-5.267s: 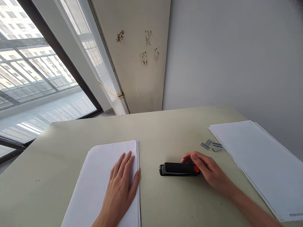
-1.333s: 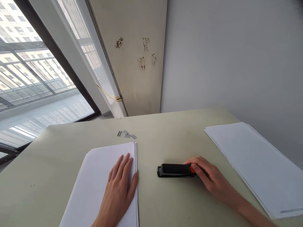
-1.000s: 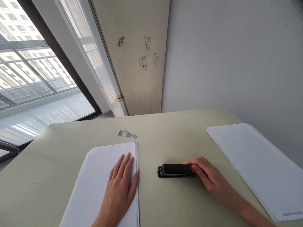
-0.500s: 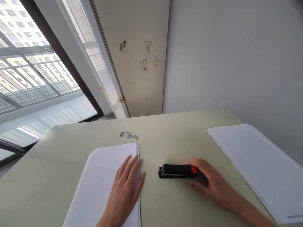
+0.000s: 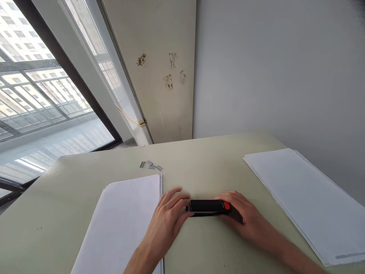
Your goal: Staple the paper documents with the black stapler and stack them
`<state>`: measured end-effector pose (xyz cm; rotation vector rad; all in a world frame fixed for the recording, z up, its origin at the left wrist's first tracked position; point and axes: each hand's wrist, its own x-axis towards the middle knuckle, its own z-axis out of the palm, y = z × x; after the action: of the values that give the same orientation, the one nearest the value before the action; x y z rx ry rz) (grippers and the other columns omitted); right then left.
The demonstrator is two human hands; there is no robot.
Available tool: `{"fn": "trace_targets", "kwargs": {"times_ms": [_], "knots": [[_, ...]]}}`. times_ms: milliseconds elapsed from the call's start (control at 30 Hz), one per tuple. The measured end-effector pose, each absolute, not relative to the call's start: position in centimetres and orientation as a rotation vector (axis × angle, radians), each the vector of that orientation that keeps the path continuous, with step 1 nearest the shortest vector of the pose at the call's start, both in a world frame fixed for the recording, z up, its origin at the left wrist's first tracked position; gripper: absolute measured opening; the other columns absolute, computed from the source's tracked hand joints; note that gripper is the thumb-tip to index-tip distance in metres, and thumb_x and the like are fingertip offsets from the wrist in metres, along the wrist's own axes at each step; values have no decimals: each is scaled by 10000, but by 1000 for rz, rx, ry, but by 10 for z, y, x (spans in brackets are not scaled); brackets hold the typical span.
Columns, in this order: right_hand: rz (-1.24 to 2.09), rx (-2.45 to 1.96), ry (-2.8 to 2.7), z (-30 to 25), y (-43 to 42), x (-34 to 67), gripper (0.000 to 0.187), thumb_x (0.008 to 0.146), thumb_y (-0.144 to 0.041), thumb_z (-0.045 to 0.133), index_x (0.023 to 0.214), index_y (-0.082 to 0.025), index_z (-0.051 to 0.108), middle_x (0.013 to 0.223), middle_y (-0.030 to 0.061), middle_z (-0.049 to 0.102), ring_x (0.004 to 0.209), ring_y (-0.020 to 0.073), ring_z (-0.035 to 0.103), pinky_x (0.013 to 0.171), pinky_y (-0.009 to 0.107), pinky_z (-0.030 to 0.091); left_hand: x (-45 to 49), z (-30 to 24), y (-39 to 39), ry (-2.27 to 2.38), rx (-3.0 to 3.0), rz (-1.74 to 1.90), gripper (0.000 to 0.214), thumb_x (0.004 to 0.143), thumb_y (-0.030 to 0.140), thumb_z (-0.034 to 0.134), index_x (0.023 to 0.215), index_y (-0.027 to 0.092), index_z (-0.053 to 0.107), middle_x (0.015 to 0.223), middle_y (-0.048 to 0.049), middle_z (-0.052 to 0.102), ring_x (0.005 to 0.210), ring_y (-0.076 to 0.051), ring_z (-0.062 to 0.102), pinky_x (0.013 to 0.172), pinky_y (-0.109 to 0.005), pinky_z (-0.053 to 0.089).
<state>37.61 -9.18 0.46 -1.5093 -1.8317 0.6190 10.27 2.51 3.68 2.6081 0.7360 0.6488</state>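
A black stapler (image 5: 207,206) with a red patch at its right end lies sideways on the table. My left hand (image 5: 169,217) is at its left end, thumb along the near side and fingertips curled at the far side. Around the right end, my right hand (image 5: 245,217) has its thumb on the near side and its fingers on the far side. Just left of the stapler is a stack of white paper (image 5: 122,217), partly covered by my left wrist. Beyond that stack lie several short strips of staples (image 5: 151,166).
A second stack of white paper (image 5: 302,194) lies at the right of the pale green table (image 5: 199,163). Tiny loose staples (image 5: 39,228) rest at the left. Behind the table stand a grey wall (image 5: 270,68) and, at left, a window (image 5: 37,95).
My left hand has left the paper stack and moved right to the stapler's left end. My right hand stays at the other end. The view has shifted slightly.
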Motion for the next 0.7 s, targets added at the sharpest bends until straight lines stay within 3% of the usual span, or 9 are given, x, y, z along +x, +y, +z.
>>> {"fn": "trace_targets", "kwargs": {"times_ms": [700], "knots": [[612,-1541,-1815,10,-92,374,299,1104,-366,570,1399,-326,599,1336,76,705,1194,270,667,999,450,588,55,42,39,765,2668,554,129,1084,339,597,1146,314,707,1282,5,767,1392,-256,603,1066,-405,579]]}}
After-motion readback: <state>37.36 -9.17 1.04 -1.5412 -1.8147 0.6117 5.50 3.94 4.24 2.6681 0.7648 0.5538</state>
